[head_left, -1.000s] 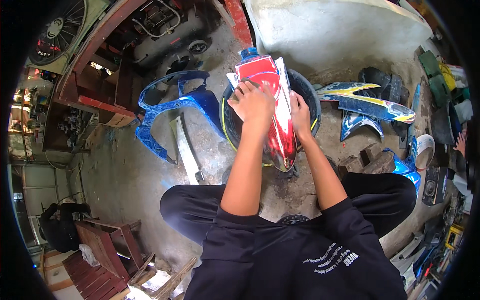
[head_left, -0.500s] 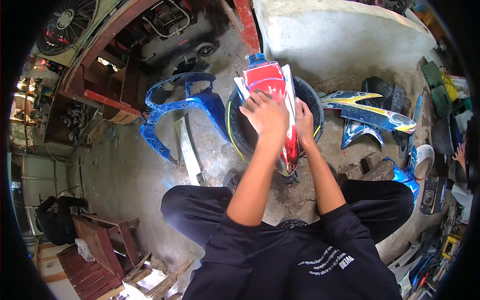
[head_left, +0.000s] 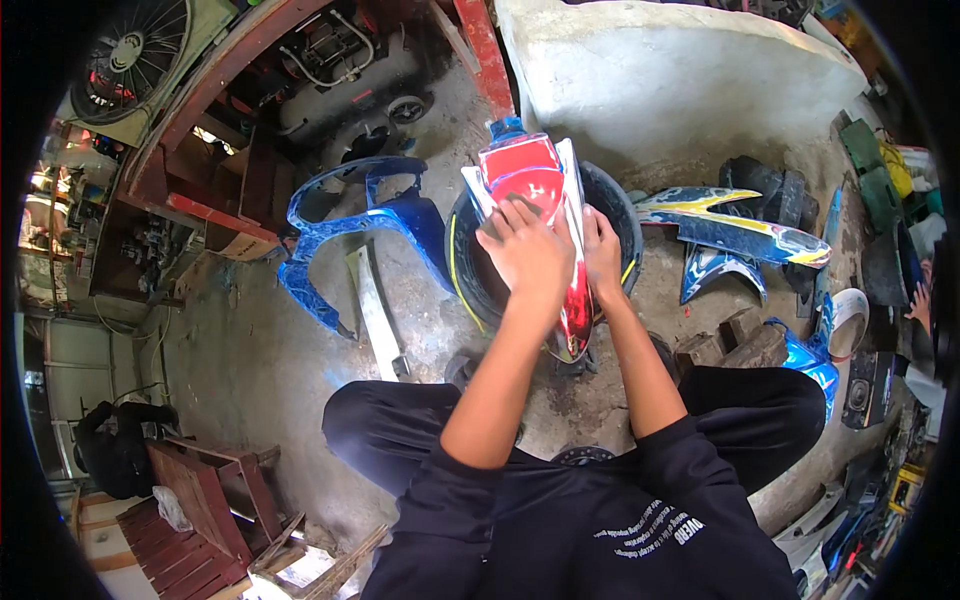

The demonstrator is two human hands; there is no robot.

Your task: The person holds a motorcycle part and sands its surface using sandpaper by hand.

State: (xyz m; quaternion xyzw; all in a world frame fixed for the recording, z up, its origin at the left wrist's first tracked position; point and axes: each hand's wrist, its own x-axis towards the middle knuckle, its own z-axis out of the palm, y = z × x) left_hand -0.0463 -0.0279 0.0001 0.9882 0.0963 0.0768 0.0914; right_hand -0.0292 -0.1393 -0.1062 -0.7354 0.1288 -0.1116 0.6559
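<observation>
A long red and white body panel point(head_left: 522, 162) with a blue top end lies across a large dark tub point(head_left: 626, 215). My left hand point(head_left: 527, 252) rests on the panel's middle, fingers curled over a small dark piece, possibly a pad, mostly hidden beneath them. My right hand point(head_left: 603, 255) grips the panel's right edge, thumb and fingers partly out of sight. A blue frame-shaped panel point(head_left: 405, 225) and a narrow silver piece point(head_left: 375, 310) lie on the floor at left; blue and yellow panels point(head_left: 740, 230) lie at right.
A white concrete block point(head_left: 670, 65) stands behind; a compressor point(head_left: 335, 85) sits under the red wooden structure. Wooden blocks point(head_left: 735, 340) lie right. Another person's hand point(head_left: 918, 305) shows at far right. A wooden bench point(head_left: 200, 500) is lower left, beside a dark shape I cannot make out.
My left hand has slid a little down the panel toward me. My right hand stays on the edge. The whole view has shifted slightly.
</observation>
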